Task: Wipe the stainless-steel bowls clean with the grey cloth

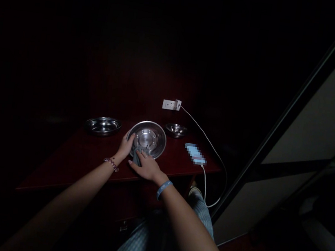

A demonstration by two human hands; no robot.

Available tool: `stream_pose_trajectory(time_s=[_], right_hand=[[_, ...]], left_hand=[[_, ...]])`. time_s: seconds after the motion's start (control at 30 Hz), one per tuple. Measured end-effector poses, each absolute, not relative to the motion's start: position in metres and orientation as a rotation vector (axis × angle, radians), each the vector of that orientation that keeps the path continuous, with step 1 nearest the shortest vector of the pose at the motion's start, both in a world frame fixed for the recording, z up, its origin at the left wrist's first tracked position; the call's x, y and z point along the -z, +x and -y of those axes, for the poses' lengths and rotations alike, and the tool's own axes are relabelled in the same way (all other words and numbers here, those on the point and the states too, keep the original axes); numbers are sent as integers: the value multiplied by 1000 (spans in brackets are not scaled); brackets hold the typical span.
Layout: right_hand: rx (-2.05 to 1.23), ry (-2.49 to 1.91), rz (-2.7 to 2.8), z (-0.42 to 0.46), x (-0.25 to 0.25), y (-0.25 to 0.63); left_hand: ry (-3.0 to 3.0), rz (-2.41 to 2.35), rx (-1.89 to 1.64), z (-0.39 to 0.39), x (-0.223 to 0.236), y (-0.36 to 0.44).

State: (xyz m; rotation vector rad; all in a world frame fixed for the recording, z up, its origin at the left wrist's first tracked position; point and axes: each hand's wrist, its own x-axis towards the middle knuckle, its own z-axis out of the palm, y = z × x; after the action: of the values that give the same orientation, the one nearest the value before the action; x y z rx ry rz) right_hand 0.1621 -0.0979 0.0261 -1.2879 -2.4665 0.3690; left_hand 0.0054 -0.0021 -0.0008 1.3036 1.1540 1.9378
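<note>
A shiny metal bowl [145, 139] is tilted up over the dark red table, its inside facing me. My left hand [125, 145] grips its left rim, thumb on the inner wall. Under the fingers of my right hand [146, 166] is a grey cloth [137, 157], pressed against the lower inside of the bowl. Part of the cloth hangs below the rim. The bowl's underside is hidden.
On the table [94, 165], a wide metal dish [103, 126] stands at left and smaller metal bowls [176, 130] at back right. A phone [195, 154] lies at right, its white cable [211, 141] running to a wall socket [168, 104].
</note>
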Motion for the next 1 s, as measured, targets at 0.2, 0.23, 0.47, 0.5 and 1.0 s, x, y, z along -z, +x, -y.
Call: stream_pose_trajectory(time_s=[0.2,0.23,0.47,0.5,1.0], right_hand=[[-576,-1175,2360,90,-25,166],[-622,-1179,2320,88,-27,166],[-853,-1019,1671,73,-54,185],[-755,-977,1529,72,-57,191],[127,-1243,2002,67,-40,226]], left_hand=[[1297,-1144,-1930,-6,7,1],[1293,-1146,-1932,-7,8,0],[1204,-1097,-1937,-7,7,-2],[1175,-1091,-1946,-7,6,-2],[613,-929,-2090,4,-11,3]])
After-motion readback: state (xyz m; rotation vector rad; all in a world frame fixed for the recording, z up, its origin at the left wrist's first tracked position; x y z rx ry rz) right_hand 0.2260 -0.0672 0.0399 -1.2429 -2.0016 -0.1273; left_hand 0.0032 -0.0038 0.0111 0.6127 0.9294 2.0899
